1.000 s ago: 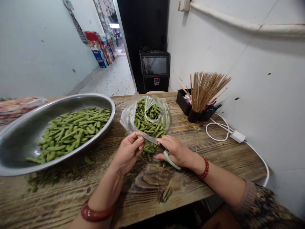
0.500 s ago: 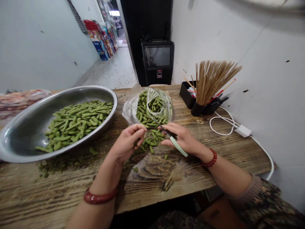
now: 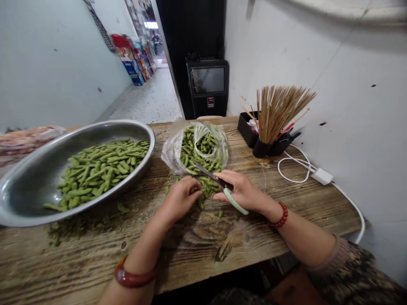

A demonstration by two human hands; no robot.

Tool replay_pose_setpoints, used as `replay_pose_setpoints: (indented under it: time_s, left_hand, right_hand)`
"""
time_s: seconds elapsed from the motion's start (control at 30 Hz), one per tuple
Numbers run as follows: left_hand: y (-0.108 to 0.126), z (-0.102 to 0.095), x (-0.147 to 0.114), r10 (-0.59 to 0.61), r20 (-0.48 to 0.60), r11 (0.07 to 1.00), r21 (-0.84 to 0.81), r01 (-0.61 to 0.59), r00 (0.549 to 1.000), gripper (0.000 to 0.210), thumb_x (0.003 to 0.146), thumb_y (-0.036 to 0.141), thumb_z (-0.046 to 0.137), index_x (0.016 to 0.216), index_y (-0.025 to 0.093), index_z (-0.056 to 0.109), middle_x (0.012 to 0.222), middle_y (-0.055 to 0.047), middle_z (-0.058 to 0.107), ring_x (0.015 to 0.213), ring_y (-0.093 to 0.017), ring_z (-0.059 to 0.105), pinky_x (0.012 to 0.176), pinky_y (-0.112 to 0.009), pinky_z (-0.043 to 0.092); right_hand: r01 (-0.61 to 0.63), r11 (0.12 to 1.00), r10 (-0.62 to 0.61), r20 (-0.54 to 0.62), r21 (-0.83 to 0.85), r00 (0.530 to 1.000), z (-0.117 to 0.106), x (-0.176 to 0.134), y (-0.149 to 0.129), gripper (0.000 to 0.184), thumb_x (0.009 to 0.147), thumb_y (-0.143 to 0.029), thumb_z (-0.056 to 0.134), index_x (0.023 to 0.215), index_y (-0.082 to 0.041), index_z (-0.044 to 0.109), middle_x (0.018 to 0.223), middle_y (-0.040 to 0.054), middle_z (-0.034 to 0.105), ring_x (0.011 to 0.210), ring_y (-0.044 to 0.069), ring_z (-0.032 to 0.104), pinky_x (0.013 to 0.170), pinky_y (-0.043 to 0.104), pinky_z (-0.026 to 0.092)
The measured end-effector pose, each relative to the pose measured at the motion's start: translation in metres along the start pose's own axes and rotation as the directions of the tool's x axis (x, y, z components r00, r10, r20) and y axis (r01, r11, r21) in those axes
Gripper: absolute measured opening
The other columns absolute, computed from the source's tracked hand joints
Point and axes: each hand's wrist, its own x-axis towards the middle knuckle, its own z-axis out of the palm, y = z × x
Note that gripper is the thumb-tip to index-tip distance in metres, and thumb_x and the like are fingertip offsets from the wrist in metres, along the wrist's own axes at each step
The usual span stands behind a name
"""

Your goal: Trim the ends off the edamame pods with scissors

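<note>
My right hand (image 3: 240, 188) grips scissors (image 3: 233, 201) with pale green handles, their dark blades pointing forward and left over the edge of a clear plastic bag (image 3: 173, 144). Green edamame pods (image 3: 205, 142) fill the bag. My left hand (image 3: 182, 198) is lowered, fingers curled, at a small pile of loose pods (image 3: 208, 186) in front of the bag; what its fingertips pinch is hidden. To the left, a large metal basin (image 3: 151, 140) stands with many more edamame pods (image 3: 104, 167) heaped inside.
Green trimmings (image 3: 73, 226) lie along the basin's front on the wooden table (image 3: 197, 262). At the back right stands a black holder (image 3: 246, 129) with wooden skewers (image 3: 276, 112). A white cable and adapter (image 3: 322, 176) lie by the wall. A bagged pinkish item (image 3: 28, 140) is behind the basin.
My left hand has moved down and forward to the loose pods, its back now turned up. My right hand keeps the scissors in nearly the same place. The view has shifted slightly.
</note>
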Motion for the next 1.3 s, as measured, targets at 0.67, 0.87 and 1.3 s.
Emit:
replay_pose_setpoints:
  time_s: [0.67,0.87,1.3]
  left_hand:
    - [0.014,-0.004,-0.005,-0.151,-0.003,0.856,-0.501,0.130,0.988,0.009,0.071,0.023,0.072,0.075,0.015,0.073,0.078,-0.005,0.069,0.078,-0.018,0.059,0.079,-0.028,0.043]
    - [0.015,-0.004,-0.005,-0.137,-0.009,0.884,-0.453,0.118,0.991,0.008,0.069,0.023,0.073,0.073,0.015,0.073,0.075,-0.004,0.068,0.075,-0.017,0.059,0.077,-0.028,0.044]
    - [0.008,-0.009,-0.006,-0.183,0.065,0.831,-0.523,0.189,0.981,0.009,0.071,0.022,0.073,0.077,0.016,0.072,0.082,-0.004,0.068,0.080,-0.016,0.058,0.080,-0.027,0.043]
  right_hand:
    - [0.057,0.997,-0.050,0.141,-0.047,0.989,0.005,-0.003,-0.006,0.060,0.071,-0.045,0.075,0.117,-0.012,0.055,0.096,0.0099,0.060,0.088,0.022,0.055,0.078,0.037,0.049]
    - [0.081,0.994,-0.068,0.164,-0.074,0.984,0.007,-0.004,-0.006,0.056,0.074,-0.046,0.072,0.114,-0.011,0.056,0.093,0.0097,0.059,0.085,0.021,0.053,0.077,0.034,0.047]
    - [0.068,0.997,-0.062,0.180,-0.025,0.982,0.005,-0.003,0.001,0.037,0.080,-0.035,0.070,0.108,-0.014,0.058,0.094,0.0088,0.062,0.088,0.020,0.056,0.080,0.032,0.047]
